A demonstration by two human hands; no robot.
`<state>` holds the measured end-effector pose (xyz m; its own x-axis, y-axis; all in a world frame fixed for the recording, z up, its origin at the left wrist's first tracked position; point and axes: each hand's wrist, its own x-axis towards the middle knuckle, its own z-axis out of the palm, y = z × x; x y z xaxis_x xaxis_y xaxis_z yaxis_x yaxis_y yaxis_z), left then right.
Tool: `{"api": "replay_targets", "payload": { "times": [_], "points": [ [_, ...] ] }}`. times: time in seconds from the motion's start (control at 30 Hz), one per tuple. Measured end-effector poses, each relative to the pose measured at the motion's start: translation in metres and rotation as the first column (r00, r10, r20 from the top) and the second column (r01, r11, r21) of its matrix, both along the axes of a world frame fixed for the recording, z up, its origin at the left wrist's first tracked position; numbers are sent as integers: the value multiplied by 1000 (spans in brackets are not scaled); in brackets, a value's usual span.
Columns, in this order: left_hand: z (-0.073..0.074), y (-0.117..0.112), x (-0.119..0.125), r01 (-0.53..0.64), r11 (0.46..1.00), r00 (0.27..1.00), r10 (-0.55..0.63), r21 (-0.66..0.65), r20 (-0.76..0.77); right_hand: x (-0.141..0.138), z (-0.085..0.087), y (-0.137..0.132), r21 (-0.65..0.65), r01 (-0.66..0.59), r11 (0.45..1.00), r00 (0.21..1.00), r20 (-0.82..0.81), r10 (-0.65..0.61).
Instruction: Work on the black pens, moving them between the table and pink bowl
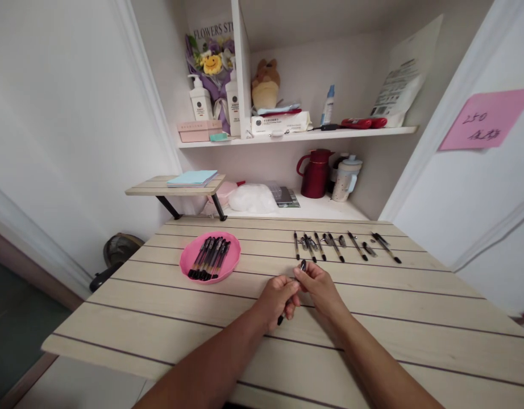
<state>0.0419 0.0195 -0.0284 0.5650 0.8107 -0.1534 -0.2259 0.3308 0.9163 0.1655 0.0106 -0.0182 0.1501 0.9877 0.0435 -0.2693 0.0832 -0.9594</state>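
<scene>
My left hand (275,298) is closed around a black pen (281,319), whose dark end sticks out below the fist. Close against it, my right hand (319,287) pinches a black pen cap (303,265) between thumb and fingers, at the pen's upper end. Whether the cap touches the pen is hidden by the fingers. Beyond my hands, several uncapped pens (335,248) lie in a loose row, with loose caps (367,249) among them. To the left, a pink tray (186,255) holds several black pens (211,258) side by side.
A small raised stand (153,186) with blue paper pads (192,178) is at the table's back left. Behind the wooden table (159,318), a white shelf (351,134) carries bottles and boxes. A red jug (316,173) and a tumbler (347,179) stand under it.
</scene>
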Motion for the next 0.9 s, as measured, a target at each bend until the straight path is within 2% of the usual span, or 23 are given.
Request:
{"api": "replay_targets", "payload": {
  "times": [0.07,0.13,0.2,0.3,0.4,0.47,0.53,0.63,0.7,0.77,0.9],
  "points": [
    [-1,0,1,9,998,1000,-9,-57,7,1,-1,1,-3,-9,1000,1000,0,9],
    [2,0,-2,110,981,991,-96,-159,93,1,1,0,2,-63,998,994,-93,63],
    [7,1,-7,244,941,958,-196,-233,210,0,5,-3,23,-122,992,972,-200,125],
    [13,3,-14,390,883,892,-291,-263,345,-3,11,-8,66,-147,987,949,-271,159],
    [14,3,-18,449,858,858,-335,-250,388,-4,15,-11,107,-144,984,949,-266,168],
    [12,2,-15,420,877,876,-326,-231,355,-5,15,-11,114,-141,983,951,-261,167],
    [9,1,-10,318,927,925,-258,-198,278,-6,13,-11,82,-122,989,962,-237,139],
    [2,-1,0,119,985,984,-100,-125,146,-7,8,-8,2,-66,998,992,-111,66],
    [-1,-3,5,60,992,994,-50,-109,94,-9,5,-7,-36,-35,999,999,-12,34],
    [-2,-5,7,79,986,993,-65,-145,100,-11,4,-8,-53,15,998,998,56,-12],
    [2,-6,3,216,952,963,-171,-217,209,-14,7,-10,-17,121,993,990,76,-119]
  ]
}}
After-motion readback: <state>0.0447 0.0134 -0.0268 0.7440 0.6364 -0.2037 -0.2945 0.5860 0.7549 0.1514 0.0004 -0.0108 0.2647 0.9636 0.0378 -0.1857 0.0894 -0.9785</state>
